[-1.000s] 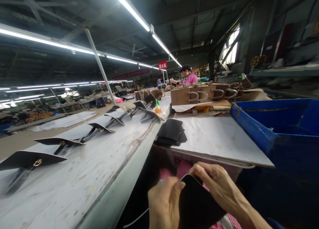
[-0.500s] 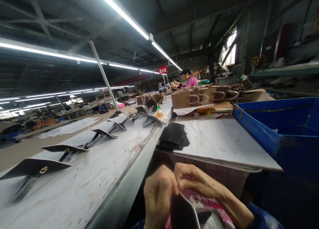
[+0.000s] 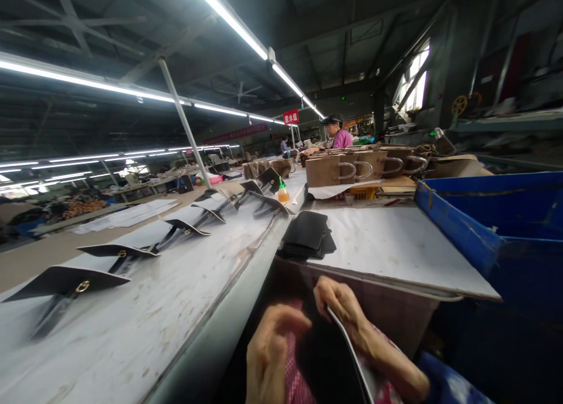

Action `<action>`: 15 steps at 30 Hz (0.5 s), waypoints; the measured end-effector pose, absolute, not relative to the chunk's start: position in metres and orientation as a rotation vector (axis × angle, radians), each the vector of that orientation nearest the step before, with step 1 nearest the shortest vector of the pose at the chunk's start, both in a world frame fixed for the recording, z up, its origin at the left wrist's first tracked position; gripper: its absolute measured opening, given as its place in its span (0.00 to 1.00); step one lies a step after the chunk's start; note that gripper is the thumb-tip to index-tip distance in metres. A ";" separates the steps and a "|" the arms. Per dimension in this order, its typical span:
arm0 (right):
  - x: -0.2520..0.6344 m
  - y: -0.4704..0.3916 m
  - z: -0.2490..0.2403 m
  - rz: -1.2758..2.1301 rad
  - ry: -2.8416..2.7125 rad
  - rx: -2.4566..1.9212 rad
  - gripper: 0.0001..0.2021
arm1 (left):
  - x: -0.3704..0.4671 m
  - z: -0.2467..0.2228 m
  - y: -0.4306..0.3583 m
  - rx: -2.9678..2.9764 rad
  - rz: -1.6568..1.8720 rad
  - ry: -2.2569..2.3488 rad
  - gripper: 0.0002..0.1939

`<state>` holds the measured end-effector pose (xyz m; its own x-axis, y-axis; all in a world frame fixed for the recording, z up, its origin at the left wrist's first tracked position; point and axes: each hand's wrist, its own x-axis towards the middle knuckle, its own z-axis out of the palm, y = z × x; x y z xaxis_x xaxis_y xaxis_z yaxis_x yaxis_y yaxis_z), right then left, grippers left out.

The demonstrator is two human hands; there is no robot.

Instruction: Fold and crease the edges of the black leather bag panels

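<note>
Panel (image 3: 329, 363), black, one, pale along its right edge: upright and tilted in front of the person, below the side counter (image 3: 373, 234), over checked cloth (image 3: 294, 377). Its upper end meets the right hand (image 3: 341, 304); its left side faces the left hand (image 3: 277, 348).

Right hand: fingers bent, closed on the panel, pinching its upper edge near the corner. Forearm slants down to a blue sleeve (image 3: 453, 383).

Left hand: half open, fingers loosely curved, thumb apart from the forefinger tip, which points toward the panel. Whether that tip touches the panel cannot be told.

Stack (image 3: 305, 234) of black pieces, one: on the side counter at its left end, beyond the hands, pieces unevenly aligned; count unclear.

Flaps (image 3: 48, 282), black with gold clasps (image 3: 82, 286): a row along the long counter (image 3: 176, 310), left of the hands. Bottle (image 3: 284, 193), green tip, amber contents: near the row's far end.

Bags (image 3: 323, 170), brown, with pale handles: beyond the side counter. Bin (image 3: 464, 222), blue: at its right, cut off by the frame.

Hard to make out: left fingertips and the panel's left edge, both blurred; right fingertips, partly hidden; panel's lower end, cut off by the frame.
</note>
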<state>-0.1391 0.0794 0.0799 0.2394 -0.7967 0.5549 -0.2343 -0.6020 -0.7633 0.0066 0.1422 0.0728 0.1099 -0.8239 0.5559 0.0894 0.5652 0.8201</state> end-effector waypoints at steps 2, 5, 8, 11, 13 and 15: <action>-0.141 0.061 0.088 -1.512 1.036 -2.035 0.32 | 0.010 0.076 0.146 0.683 -0.787 -1.383 0.34; -0.141 0.046 0.095 -1.689 1.105 -2.179 0.32 | 0.015 0.075 0.146 0.721 -0.813 -1.418 0.40; -0.137 0.045 0.091 -1.825 1.107 -2.320 0.30 | 0.022 0.075 0.140 0.917 -0.745 -1.500 0.29; -0.133 0.050 0.085 -1.899 1.081 -2.415 0.27 | 0.027 0.075 0.134 1.139 -0.564 -1.626 0.15; -0.129 0.055 0.082 -1.897 1.019 -2.485 0.24 | 0.027 0.073 0.132 1.192 -0.414 -1.616 0.12; -0.123 0.061 0.081 -1.843 0.878 -2.600 0.24 | 0.026 0.070 0.133 1.202 -0.282 -1.562 0.12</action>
<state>-0.1233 0.0612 0.0812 0.2423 -0.3239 0.9145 -0.5063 -0.8463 -0.1656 0.0256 0.1330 0.0699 0.1051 -0.7961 0.5960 -0.5376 0.4587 0.7075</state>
